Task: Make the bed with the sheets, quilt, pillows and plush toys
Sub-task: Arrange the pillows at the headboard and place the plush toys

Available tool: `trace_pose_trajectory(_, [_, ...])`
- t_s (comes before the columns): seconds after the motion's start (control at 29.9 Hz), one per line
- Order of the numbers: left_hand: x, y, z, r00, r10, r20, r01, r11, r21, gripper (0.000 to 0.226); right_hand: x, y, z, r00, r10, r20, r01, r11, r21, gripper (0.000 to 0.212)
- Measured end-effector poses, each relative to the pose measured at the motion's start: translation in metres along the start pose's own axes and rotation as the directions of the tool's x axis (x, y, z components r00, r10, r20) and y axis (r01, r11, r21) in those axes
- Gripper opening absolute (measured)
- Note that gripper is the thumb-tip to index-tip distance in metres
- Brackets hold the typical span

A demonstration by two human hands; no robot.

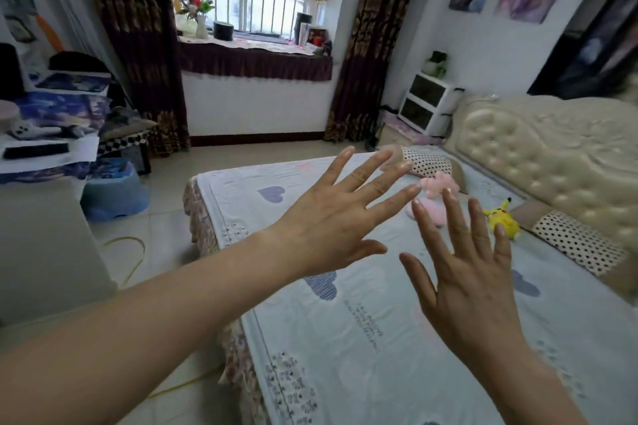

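both hands, left hand (331,221) and right hand (473,272), hover spread wide and holding nothing above the quilt (345,338), near a pink plush (436,190).

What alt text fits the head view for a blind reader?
The left hand and right hand hover open, fingers spread, over a bed's heart-print sheet. A pink plush toy, yellow plush toy and two polka-dot pillows lie by the headboard.
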State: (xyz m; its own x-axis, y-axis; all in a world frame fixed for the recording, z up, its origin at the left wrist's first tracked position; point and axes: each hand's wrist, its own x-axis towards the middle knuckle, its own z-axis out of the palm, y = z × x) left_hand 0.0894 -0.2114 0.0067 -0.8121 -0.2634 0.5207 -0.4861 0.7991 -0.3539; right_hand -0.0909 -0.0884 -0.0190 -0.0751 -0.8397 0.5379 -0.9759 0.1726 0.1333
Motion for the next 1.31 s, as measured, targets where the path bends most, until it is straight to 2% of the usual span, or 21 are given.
trace_pose_trajectory(0.23, [-0.009, -0.152, 0.048, 0.993, 0.107, -0.056, -0.108, 0.994, -0.01, 0.086, 0.065, -0.08, 0.041, 0.974, 0.222, 0.037, -0.219, 0.973, -0.069, 0.064])
trace_pose_trajectory(0.33, [-0.011, -0.22, 0.073, 0.994, 0.105, -0.043, -0.105, 0.994, -0.005, 0.086, 0.101, -0.113, 0.059, 0.968, 0.234, 0.091, -0.226, 0.97, -0.09, 0.065])
trace_pose_trajectory(0.4, [-0.006, -0.243, 0.087, 0.992, 0.122, -0.032, -0.122, 0.992, -0.026, 0.086, 0.112, -0.123, 0.067, 0.967, 0.23, 0.106, -0.218, 0.969, -0.121, 0.065])
trace_pose_trajectory(0.6, [0.034, -0.306, 0.156, 0.987, 0.153, -0.047, -0.157, 0.983, -0.1, 0.086, 0.177, -0.131, 0.117, 0.919, 0.365, 0.15, -0.343, 0.926, -0.156, 0.065])
trace_pose_trajectory(0.87, [0.095, -0.381, 0.237, 0.983, 0.177, -0.041, -0.18, 0.978, -0.109, 0.087, 0.288, -0.121, 0.187, 0.916, 0.351, 0.191, -0.318, 0.93, -0.182, 0.066])
trace_pose_trajectory(1.1, [0.125, -0.469, 0.308, 0.975, 0.216, -0.055, -0.221, 0.968, -0.118, 0.088, 0.412, -0.154, 0.249, 0.958, 0.262, 0.119, -0.241, 0.956, -0.169, 0.064])
trace_pose_trajectory(1.2, [0.14, -0.523, 0.351, 0.962, 0.258, -0.088, -0.269, 0.952, -0.148, 0.088, 0.466, -0.177, 0.286, 0.949, 0.293, 0.12, -0.266, 0.943, -0.202, 0.064])
trace_pose_trajectory(1.27, [0.154, -0.567, 0.385, 0.938, 0.324, -0.125, -0.341, 0.928, -0.151, 0.088, 0.501, -0.194, 0.316, 0.927, 0.368, 0.077, -0.342, 0.91, -0.233, 0.064])
trace_pose_trajectory(1.31, [0.153, -0.572, 0.386, 0.934, 0.328, -0.14, -0.347, 0.925, -0.154, 0.088, 0.504, -0.201, 0.317, 0.929, 0.358, 0.095, -0.326, 0.912, -0.247, 0.064])
